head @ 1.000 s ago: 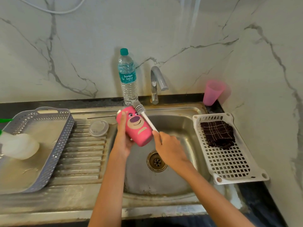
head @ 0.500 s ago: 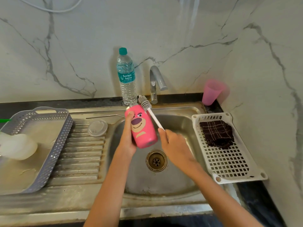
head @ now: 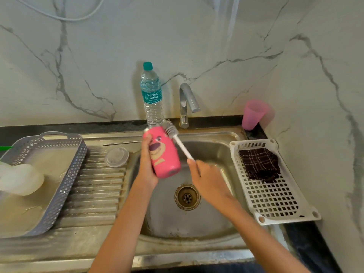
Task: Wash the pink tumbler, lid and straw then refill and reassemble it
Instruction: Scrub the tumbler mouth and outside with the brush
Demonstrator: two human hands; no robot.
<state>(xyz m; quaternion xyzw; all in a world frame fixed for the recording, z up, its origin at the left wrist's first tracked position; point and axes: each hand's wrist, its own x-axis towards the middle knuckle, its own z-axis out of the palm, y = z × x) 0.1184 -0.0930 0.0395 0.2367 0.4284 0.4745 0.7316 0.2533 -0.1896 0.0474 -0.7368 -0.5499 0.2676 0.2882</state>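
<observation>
1. The left hand [head: 146,164] grips the tumbler [head: 163,152] round its side and holds it tilted over the back-left part of the sink [head: 197,223], mouth pointing toward the back edge
2. The right hand [head: 206,178] is closed round the white handle of a brush [head: 178,140]; the bristle head sits right at the tumbler's mouth, and how far in it reaches I cannot tell
3. The work looks early, with scrubbing the tumbler as the step in hand. The lid [head: 116,157] lies on the drainboard just left of the basin, with the straw [head: 122,143] behind it near the back edge; whether either is washed I cannot tell. Refilling and reassembly are left, and the bottle [head: 152,95] stands capped at the back edge
4. The basin below the hands is open. The tap [head: 187,101] and bottle stand close behind the brush head, so a long push could knock them. A basket [head: 78,154] fills the drainboard's left end, and a tray [head: 275,203] lines the sink's right edge
</observation>
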